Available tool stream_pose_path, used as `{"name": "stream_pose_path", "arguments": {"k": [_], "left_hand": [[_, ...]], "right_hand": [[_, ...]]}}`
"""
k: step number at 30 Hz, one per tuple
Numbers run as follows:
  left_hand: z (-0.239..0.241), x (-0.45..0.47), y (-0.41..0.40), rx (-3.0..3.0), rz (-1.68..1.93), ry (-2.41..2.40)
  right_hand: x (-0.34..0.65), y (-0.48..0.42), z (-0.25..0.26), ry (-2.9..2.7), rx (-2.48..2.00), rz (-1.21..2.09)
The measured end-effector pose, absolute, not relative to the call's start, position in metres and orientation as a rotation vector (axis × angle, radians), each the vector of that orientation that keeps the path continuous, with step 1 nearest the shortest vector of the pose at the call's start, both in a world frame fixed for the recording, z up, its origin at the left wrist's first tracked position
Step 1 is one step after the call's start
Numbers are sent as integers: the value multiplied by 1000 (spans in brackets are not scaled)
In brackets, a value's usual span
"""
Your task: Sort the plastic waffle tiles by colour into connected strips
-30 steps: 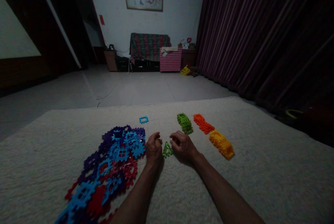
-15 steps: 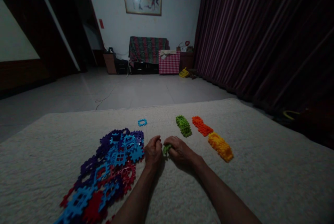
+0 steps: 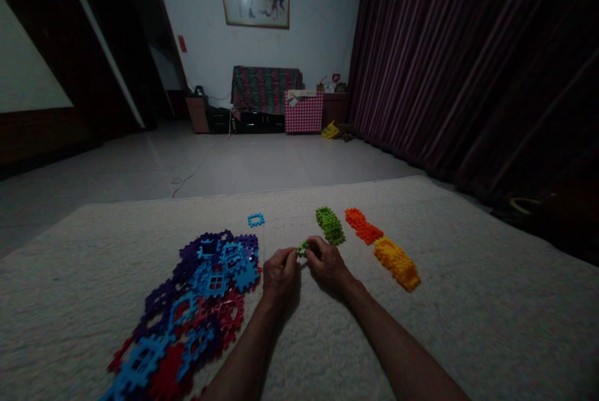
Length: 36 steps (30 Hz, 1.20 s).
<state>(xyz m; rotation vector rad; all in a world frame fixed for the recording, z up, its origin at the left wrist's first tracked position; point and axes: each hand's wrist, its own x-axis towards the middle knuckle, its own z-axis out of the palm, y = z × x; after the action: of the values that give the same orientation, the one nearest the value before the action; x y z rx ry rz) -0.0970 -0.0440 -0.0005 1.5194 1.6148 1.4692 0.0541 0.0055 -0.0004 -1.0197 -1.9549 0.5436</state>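
A small green interlocking block piece [image 3: 303,249] is pinched between my two hands, partly covered by the fingers. My left hand [image 3: 281,273] grips its left end, and my right hand [image 3: 326,262] has the other end. Beyond the right hand lies a row of green interlocking pieces [image 3: 330,225]. To its right are orange pieces [image 3: 362,226] and a row of yellow pieces [image 3: 397,262]. On my left spreads a mixed pile of blue [image 3: 216,282], purple [image 3: 187,257] and red pieces [image 3: 168,370]. One blue frame-shaped piece [image 3: 255,220] lies apart, past my left hand.
Everything lies on a pale fleecy mat [image 3: 140,220] whose far edge meets a tiled floor [image 3: 253,164]. Dark curtains [image 3: 435,64] hang at the right. A low cabinet with a checked cloth [image 3: 304,114] stands by the far wall, and a thin cable [image 3: 180,181] crosses the floor.
My left hand has come to pinch the green piece, which the right hand held alone before. The piece is slightly farther from me and shows more between the fingertips.
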Motion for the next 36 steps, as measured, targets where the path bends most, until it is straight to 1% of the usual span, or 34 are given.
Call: {"name": "stream_pose_path", "arguments": {"k": [3,7,10,15,20,23,29,32,36], "left_hand": [[-4,-97,-42,1483,1517,1610],[-3,-97,-42,1427,1549,1610],[-1,-96,-43,1402,1523,1583],[1,-98,-43,1449,1422,1541],[5,-98,-44,1436,1414,1532],[6,-96,-45,1430,1432,1511],[-5,-94,-42,1329,1426,1463],[-9,-94,-40,1309,1438,1459],[-7,-93,-41,1318,1456,1479]], "right_hand": [[52,3,-1,-1923,-1010,463],[46,-5,-3,-2036,-965,288],[38,-9,-5,-2066,-1027,219],[31,-14,-5,-2050,-1105,249],[30,-16,-5,-2020,-975,341],[31,-13,-4,-1955,-949,281],[57,4,-1,-1674,-1352,-68],[73,10,-5,-1604,-1502,-115],[79,11,-10,-1604,-1560,-150]]}}
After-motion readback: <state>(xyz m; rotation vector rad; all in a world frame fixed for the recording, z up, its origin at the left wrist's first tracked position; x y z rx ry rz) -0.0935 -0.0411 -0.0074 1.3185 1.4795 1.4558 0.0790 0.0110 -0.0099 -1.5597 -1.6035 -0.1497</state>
